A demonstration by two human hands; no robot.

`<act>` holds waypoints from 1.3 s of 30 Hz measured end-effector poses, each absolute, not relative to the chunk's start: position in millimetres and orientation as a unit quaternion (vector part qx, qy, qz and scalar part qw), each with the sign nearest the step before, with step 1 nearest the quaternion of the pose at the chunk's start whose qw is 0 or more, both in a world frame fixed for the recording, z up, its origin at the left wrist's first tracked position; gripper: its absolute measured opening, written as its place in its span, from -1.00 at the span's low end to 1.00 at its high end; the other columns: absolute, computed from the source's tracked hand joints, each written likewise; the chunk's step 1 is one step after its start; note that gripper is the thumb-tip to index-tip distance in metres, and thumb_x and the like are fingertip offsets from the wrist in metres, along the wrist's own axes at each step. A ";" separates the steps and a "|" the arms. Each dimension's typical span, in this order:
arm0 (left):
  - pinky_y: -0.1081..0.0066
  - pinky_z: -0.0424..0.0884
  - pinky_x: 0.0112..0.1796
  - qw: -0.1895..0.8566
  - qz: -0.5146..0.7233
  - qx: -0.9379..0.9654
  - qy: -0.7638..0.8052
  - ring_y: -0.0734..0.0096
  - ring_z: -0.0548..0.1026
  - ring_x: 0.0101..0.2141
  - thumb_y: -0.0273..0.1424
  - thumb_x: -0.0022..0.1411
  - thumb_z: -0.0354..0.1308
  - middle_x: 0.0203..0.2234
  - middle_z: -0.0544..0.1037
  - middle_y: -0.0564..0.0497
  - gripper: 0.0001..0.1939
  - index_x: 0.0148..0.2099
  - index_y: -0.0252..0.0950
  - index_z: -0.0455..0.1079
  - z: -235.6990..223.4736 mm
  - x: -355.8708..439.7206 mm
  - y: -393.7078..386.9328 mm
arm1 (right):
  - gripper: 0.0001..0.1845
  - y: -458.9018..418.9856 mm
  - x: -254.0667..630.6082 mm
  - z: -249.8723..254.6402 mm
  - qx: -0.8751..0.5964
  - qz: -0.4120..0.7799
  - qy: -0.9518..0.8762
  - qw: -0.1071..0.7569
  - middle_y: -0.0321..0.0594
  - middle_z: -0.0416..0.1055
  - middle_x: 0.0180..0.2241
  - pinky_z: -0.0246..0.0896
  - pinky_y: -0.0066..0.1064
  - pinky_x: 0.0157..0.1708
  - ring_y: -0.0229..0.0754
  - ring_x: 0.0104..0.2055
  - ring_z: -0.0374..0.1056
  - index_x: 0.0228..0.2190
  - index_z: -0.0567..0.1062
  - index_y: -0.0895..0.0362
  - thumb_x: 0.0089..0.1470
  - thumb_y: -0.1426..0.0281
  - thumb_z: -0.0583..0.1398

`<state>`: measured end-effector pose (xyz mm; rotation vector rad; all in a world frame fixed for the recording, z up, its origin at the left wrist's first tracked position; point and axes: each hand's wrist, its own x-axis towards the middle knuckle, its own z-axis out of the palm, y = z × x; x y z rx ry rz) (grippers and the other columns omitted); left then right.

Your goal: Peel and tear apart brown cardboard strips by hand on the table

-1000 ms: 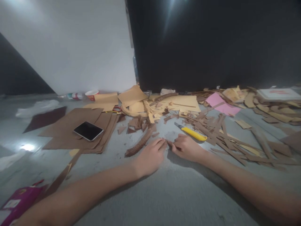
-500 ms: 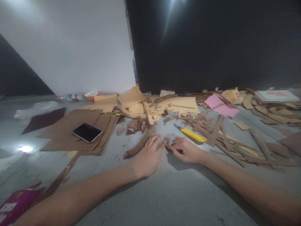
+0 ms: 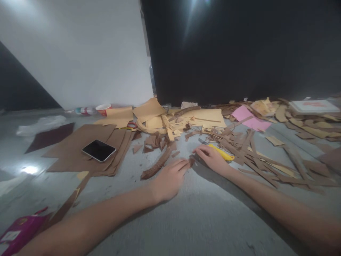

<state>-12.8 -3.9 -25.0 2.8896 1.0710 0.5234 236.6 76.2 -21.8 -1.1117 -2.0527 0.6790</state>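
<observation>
My left hand [image 3: 169,180] rests low over the grey floor, its fingers pressed together on a small brown paper piece [image 3: 191,162] at their tips. A curved roll of ridged brown paper [image 3: 157,164] lies just beyond this hand. My right hand [image 3: 211,159] is a little farther off to the right, apart from the left. Its fingers are drawn together, and what they hold, if anything, is too small to make out. Partly behind it lies a yellow utility knife [image 3: 225,154], its blade end showing past the knuckles.
Brown paper sheets [image 3: 71,149] lie at left with a phone [image 3: 99,150] on top. Brown strips [image 3: 253,160] and a pink sheet [image 3: 250,118] are spread on the right. Yellow paper [image 3: 207,115] lies at the back, before a dark wall. A purple packet [image 3: 23,227] is near front left.
My right hand has moved up and away from the left, towards the utility knife, which it now partly covers. The left hand's fingers have straightened and come together at the small brown piece.
</observation>
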 end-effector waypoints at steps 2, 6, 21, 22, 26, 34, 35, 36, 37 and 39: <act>0.08 0.32 0.38 0.009 0.166 0.925 0.341 0.17 0.33 0.41 -0.60 0.43 -0.09 0.34 0.46 -0.23 -0.40 0.47 -0.39 0.24 -24.6 -12.8 -3.8 | -0.67 76.3 233.8 -21.9 -0.396 0.250 -0.821 0.326 -0.16 0.57 -0.25 0.31 -0.27 -0.07 -0.09 -0.16 0.46 -0.28 0.65 0.09 0.43 0.25 0.14; 0.09 0.33 0.39 0.009 0.160 0.925 0.345 0.18 0.35 0.40 -0.61 0.44 -0.10 0.34 0.46 -0.22 -0.41 0.46 -0.40 0.24 -22.5 -11.7 -4.8 | -0.85 72.7 231.9 -21.8 -0.392 0.220 -0.848 0.280 -0.20 0.50 -0.23 0.23 -0.27 -0.05 -0.13 -0.17 0.40 -0.28 0.61 0.09 0.33 0.30 0.30; 0.08 0.21 0.41 -0.048 0.113 0.920 0.372 0.06 0.36 0.39 -0.52 0.51 -0.08 0.31 0.49 -0.31 -0.53 0.35 -0.51 0.38 -21.3 -10.6 -8.1 | -0.81 70.7 237.1 -29.0 -0.287 0.157 -0.892 0.311 -0.31 0.49 -0.37 0.10 -0.21 -0.09 -0.21 -0.33 0.40 -0.34 0.58 0.09 0.38 0.38 0.28; 0.08 0.20 0.41 -0.051 0.114 0.920 0.372 0.07 0.36 0.39 -0.52 0.51 -0.09 0.30 0.49 -0.30 -0.53 0.35 -0.50 0.38 -21.6 -10.6 -8.1 | -0.81 70.6 238.0 -28.7 -0.272 0.143 -0.901 0.306 -0.29 0.50 -0.36 0.10 -0.20 -0.08 -0.19 -0.30 0.41 -0.33 0.58 0.09 0.40 0.38 0.26; 0.10 0.17 0.43 -0.071 0.108 0.924 0.361 0.05 0.36 0.38 -0.52 0.52 -0.11 0.29 0.51 -0.29 -0.54 0.32 -0.51 0.41 -20.6 -10.2 -8.5 | -0.77 70.4 241.3 -24.7 -0.234 0.106 -0.927 0.273 -0.25 0.49 -0.33 0.10 -0.17 -0.05 -0.15 -0.23 0.43 -0.31 0.55 0.09 0.45 0.40 0.19; 0.09 0.25 0.39 -0.036 0.130 0.917 0.375 0.06 0.36 0.37 -0.53 0.52 -0.12 0.27 0.50 -0.31 -0.55 0.32 -0.49 0.38 -14.5 -8.4 -9.6 | -0.80 65.4 245.9 -9.2 -0.208 0.108 -0.945 0.229 -0.22 0.47 -0.29 0.08 -0.17 -0.05 -0.16 -0.24 0.37 -0.27 0.53 0.11 0.43 0.45 0.14; 0.08 0.27 0.38 -0.033 0.136 0.915 0.378 0.06 0.36 0.37 -0.53 0.52 -0.12 0.27 0.50 -0.31 -0.55 0.32 -0.49 0.38 -14.3 -8.2 -9.5 | -0.79 64.9 246.5 -7.3 -0.202 0.106 -0.947 0.226 -0.21 0.47 -0.29 0.08 -0.18 -0.05 -0.16 -0.24 0.36 -0.27 0.54 0.11 0.43 0.46 0.14; 0.07 0.28 0.37 -0.030 0.142 0.914 0.378 0.06 0.36 0.37 -0.53 0.53 -0.12 0.27 0.50 -0.30 -0.55 0.33 -0.47 0.38 -14.4 -8.1 -9.3 | -0.78 64.5 247.0 -5.7 -0.196 0.103 -0.950 0.222 -0.21 0.46 -0.30 0.09 -0.19 -0.06 -0.15 -0.24 0.36 -0.26 0.55 0.12 0.43 0.46 0.13; 0.06 0.29 0.36 -0.027 0.147 0.914 0.377 0.06 0.36 0.36 -0.53 0.53 -0.12 0.26 0.50 -0.29 -0.55 0.33 -0.45 0.38 -14.7 -8.1 -9.1 | -0.78 64.2 247.4 -4.3 -0.191 0.100 -0.952 0.215 -0.21 0.46 -0.30 0.09 -0.19 -0.07 -0.15 -0.24 0.36 -0.25 0.55 0.12 0.43 0.46 0.13; 0.04 0.29 0.36 -0.018 0.153 0.915 0.374 0.06 0.35 0.37 -0.52 0.53 -0.12 0.28 0.50 -0.27 -0.54 0.34 -0.42 0.37 -15.9 -8.3 -8.2 | -0.77 63.5 247.7 -2.4 -0.185 0.094 -0.957 0.202 -0.21 0.45 -0.32 0.10 -0.19 -0.08 -0.14 -0.23 0.36 -0.23 0.57 0.12 0.44 0.47 0.12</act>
